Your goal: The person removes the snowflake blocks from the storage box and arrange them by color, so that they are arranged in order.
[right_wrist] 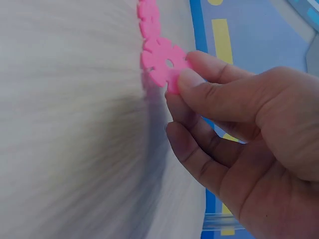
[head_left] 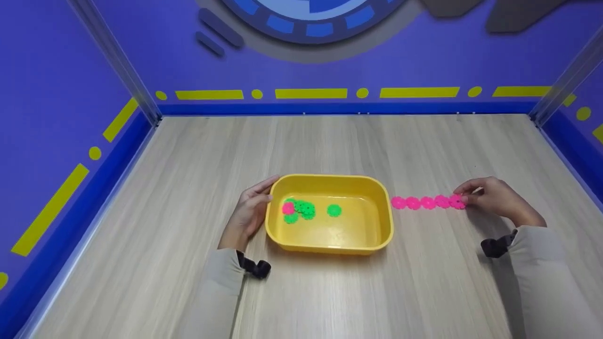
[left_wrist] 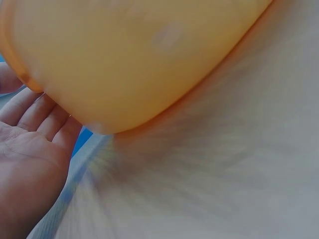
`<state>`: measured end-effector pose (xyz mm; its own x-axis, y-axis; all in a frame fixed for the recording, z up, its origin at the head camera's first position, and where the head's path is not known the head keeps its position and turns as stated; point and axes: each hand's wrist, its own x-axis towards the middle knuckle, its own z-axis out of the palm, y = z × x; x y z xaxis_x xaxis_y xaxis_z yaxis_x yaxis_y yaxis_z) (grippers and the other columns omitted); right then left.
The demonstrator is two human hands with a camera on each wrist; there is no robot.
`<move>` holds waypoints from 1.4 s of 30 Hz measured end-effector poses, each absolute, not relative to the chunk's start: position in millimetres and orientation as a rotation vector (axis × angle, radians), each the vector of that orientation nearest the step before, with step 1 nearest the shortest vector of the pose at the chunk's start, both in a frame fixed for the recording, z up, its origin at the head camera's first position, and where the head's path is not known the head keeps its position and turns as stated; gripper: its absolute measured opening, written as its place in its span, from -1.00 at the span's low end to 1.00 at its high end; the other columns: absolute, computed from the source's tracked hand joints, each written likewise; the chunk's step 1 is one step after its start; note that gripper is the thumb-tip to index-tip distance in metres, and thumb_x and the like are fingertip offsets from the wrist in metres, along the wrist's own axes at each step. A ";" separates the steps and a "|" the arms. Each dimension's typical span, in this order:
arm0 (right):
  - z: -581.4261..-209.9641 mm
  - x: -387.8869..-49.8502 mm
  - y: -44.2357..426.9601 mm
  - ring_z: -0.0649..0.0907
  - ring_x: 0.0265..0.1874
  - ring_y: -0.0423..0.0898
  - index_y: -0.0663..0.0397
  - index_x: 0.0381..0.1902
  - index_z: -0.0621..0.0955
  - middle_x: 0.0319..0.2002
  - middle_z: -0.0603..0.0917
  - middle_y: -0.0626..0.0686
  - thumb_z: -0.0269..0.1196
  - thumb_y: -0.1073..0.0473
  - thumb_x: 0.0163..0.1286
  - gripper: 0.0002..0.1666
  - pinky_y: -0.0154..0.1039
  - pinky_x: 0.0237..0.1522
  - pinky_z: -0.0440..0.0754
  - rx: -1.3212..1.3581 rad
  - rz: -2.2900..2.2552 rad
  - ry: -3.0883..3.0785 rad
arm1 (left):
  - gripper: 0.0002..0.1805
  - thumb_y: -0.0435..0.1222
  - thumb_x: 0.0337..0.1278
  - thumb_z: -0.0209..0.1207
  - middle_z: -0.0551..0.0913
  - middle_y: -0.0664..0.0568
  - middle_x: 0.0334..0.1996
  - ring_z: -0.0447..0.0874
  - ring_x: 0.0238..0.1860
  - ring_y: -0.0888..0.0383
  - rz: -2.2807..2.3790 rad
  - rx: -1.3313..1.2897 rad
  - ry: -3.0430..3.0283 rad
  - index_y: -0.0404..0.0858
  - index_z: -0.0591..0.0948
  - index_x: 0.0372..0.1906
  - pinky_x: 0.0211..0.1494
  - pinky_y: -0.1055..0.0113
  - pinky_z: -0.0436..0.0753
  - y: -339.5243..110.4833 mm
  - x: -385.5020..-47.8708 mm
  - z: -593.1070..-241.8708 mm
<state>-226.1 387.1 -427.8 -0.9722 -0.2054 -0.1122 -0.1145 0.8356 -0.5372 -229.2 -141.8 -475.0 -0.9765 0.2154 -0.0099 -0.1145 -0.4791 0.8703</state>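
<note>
At its left end, my left hand holds a yellow plastic bin. The thumb is at the rim and the fingers lie along the outside wall, their tips hidden behind it in the left wrist view. Inside the bin are a pink flower-shaped disc, several overlapping green ones and a separate green disc. On the right, my right hand pinches the end disc of a chain of pink notched discs between thumb and fingers. The chain runs left in a straight line, its far end beside the bin's right rim.
A light wood-grain tabletop carries the bin. Blue-purple panels with yellow markings enclose its back and both sides. A black wrist camera sits at the left cuff and another at the right cuff.
</note>
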 end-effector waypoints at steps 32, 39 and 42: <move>-431.6 -230.9 384.2 0.55 -0.23 -0.10 0.27 -0.11 0.68 -0.12 0.68 0.28 0.22 0.27 0.31 -0.76 -0.48 -0.31 0.44 -0.193 -0.775 2.823 | -0.35 -0.60 0.02 -0.04 0.50 -0.14 0.24 0.50 0.19 0.12 2.512 0.147 1.507 -0.56 0.26 0.34 0.23 0.34 0.51 -143.0 -228.9 -475.5; -432.2 -231.1 383.7 0.52 -0.23 -0.09 0.26 -0.09 0.67 -0.10 0.67 0.28 0.23 0.26 0.31 -0.74 -0.49 -0.31 0.43 -0.176 -0.781 2.819 | -0.35 -0.61 0.00 -0.05 0.50 -0.14 0.23 0.50 0.19 0.14 2.536 0.144 1.490 -0.58 0.27 0.33 0.23 0.37 0.51 -142.6 -229.2 -476.0; -432.5 -231.2 383.2 0.55 -0.21 -0.09 0.26 -0.09 0.67 -0.11 0.68 0.27 0.24 0.24 0.30 -0.73 -0.50 -0.29 0.44 -0.182 -0.772 2.826 | -0.35 -0.61 0.00 -0.06 0.49 -0.15 0.25 0.49 0.20 0.13 2.543 0.150 1.482 -0.59 0.26 0.33 0.23 0.36 0.51 -142.8 -229.2 -476.6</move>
